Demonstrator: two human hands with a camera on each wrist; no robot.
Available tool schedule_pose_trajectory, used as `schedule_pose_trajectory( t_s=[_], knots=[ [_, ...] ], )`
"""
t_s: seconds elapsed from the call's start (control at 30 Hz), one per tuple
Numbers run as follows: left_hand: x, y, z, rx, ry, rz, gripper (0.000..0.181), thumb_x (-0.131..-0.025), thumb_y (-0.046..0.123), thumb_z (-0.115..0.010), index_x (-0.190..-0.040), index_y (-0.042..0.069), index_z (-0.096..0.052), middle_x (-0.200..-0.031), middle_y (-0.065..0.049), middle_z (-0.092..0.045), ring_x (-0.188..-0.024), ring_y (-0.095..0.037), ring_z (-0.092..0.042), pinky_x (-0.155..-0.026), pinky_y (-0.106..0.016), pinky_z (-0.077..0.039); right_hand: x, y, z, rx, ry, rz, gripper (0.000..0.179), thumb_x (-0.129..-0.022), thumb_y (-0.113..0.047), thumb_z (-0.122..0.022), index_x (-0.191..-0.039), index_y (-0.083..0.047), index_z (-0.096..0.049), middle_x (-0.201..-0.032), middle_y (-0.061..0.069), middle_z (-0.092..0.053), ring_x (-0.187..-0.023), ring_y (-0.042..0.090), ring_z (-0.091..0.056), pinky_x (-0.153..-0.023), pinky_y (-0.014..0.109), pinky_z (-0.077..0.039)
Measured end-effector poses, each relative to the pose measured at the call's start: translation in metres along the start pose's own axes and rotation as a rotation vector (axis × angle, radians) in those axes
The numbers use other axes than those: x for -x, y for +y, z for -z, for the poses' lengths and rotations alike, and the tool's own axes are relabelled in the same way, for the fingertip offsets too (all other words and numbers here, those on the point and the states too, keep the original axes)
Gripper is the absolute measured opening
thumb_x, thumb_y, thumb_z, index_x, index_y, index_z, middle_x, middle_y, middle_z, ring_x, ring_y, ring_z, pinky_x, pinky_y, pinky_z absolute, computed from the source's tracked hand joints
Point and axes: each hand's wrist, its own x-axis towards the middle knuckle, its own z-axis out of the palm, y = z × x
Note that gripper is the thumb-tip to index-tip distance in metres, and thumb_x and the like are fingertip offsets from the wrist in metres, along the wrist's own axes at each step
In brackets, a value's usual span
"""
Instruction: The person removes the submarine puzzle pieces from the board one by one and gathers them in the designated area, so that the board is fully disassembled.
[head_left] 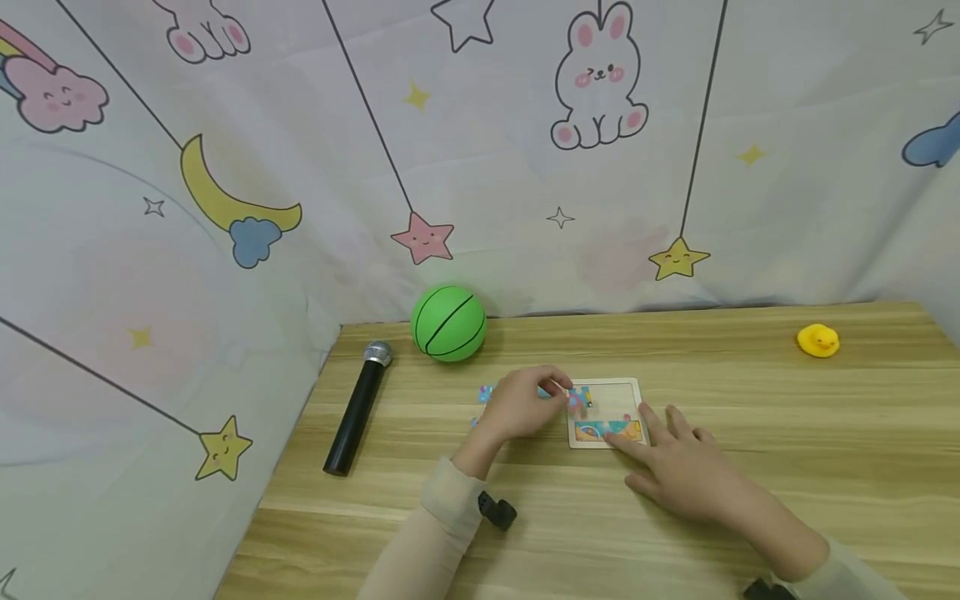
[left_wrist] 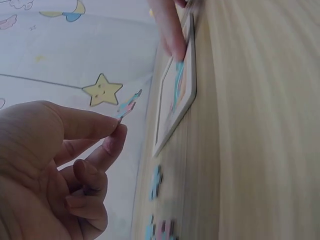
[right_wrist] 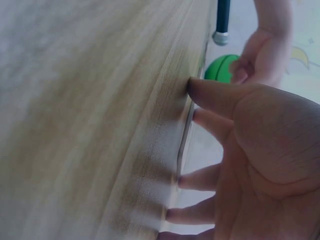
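Note:
My left hand (head_left: 521, 404) pinches a small blue and pink jigsaw piece (head_left: 579, 398) between thumb and finger, held over the left side of a pale puzzle tray (head_left: 639, 402). The left wrist view shows this piece tilted, clear of the tray. Along the tray's near side lies a strip of joined colourful pieces (head_left: 588, 431). My right hand (head_left: 686, 471) has its fingers spread, with the index fingertip on that strip and other fingers at the tray's right edge. Loose jigsaw pieces (left_wrist: 156, 182) lie on the table left of the tray, partly hidden behind the left hand in the head view.
On the wooden table (head_left: 750, 392), a black microphone (head_left: 357, 417) lies to the left. A green ball (head_left: 448, 323) sits at the back edge, and a yellow toy duck (head_left: 818, 341) at the back right. A patterned cloth (head_left: 510, 167) hangs behind.

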Motion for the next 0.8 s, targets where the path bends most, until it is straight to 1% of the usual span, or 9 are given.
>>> schedule_pose_trajectory(
  t_s=[0.1,0.2,0.4,0.5,0.6,0.8],
  knots=[
    [0.006,-0.008,0.009,-0.007,0.004,0.016,0.014,-0.095,0.022,-0.069,-0.107,0.024,-0.076,-0.092,0.011,-0.068,-0.075,-0.012,-0.059,-0.064,-0.03,-0.046,0.0,0.0,0.0,0.005,0.005,0.002,0.054,-0.098,-0.046,-0.068,-0.15,-0.031,-0.058,-0.156,0.031,-0.04,-0.137,0.063,-0.037,-0.093,0.075,-0.041],
    [0.012,-0.017,0.015,-0.019,-0.001,0.039,0.013,-0.095,0.022,-0.07,-0.105,0.024,-0.077,-0.092,0.01,-0.068,-0.076,-0.013,-0.06,-0.065,-0.032,-0.047,0.0,0.0,-0.001,0.012,0.011,0.003,0.054,-0.098,-0.046,-0.068,-0.15,-0.031,-0.058,-0.156,0.031,-0.04,-0.137,0.063,-0.037,-0.093,0.075,-0.042],
    [0.019,-0.031,0.021,-0.021,-0.034,0.061,0.008,-0.096,0.02,-0.072,-0.102,0.022,-0.077,-0.091,0.009,-0.068,-0.082,-0.011,-0.062,-0.07,-0.033,-0.05,0.001,0.001,-0.001,0.024,0.017,0.012,0.054,-0.099,-0.047,-0.067,-0.15,-0.031,-0.058,-0.155,0.031,-0.041,-0.136,0.063,-0.038,-0.092,0.075,-0.042],
    [0.021,-0.035,0.021,-0.014,-0.063,0.067,0.008,-0.096,0.018,-0.072,-0.102,0.02,-0.077,-0.091,0.009,-0.068,-0.082,-0.011,-0.062,-0.071,-0.033,-0.049,0.001,0.002,-0.001,0.025,0.015,0.015,0.054,-0.099,-0.048,-0.067,-0.15,-0.031,-0.058,-0.155,0.032,-0.041,-0.135,0.063,-0.038,-0.091,0.074,-0.043],
    [0.021,-0.035,0.02,-0.018,-0.085,0.071,0.008,-0.096,0.017,-0.072,-0.101,0.021,-0.077,-0.091,0.008,-0.068,-0.082,-0.011,-0.062,-0.072,-0.033,-0.049,0.001,0.002,0.0,0.02,0.013,0.013,0.054,-0.099,-0.048,-0.067,-0.15,-0.031,-0.057,-0.155,0.032,-0.04,-0.136,0.063,-0.038,-0.092,0.075,-0.042],
    [0.021,-0.034,0.019,-0.051,-0.089,0.073,0.008,-0.095,0.017,-0.073,-0.1,0.021,-0.077,-0.089,0.01,-0.068,-0.081,-0.01,-0.061,-0.072,-0.033,-0.048,0.0,0.0,0.0,0.008,0.002,0.007,0.055,-0.099,-0.047,-0.066,-0.151,-0.032,-0.056,-0.156,0.032,-0.039,-0.137,0.064,-0.036,-0.093,0.077,-0.04]
  ],
)
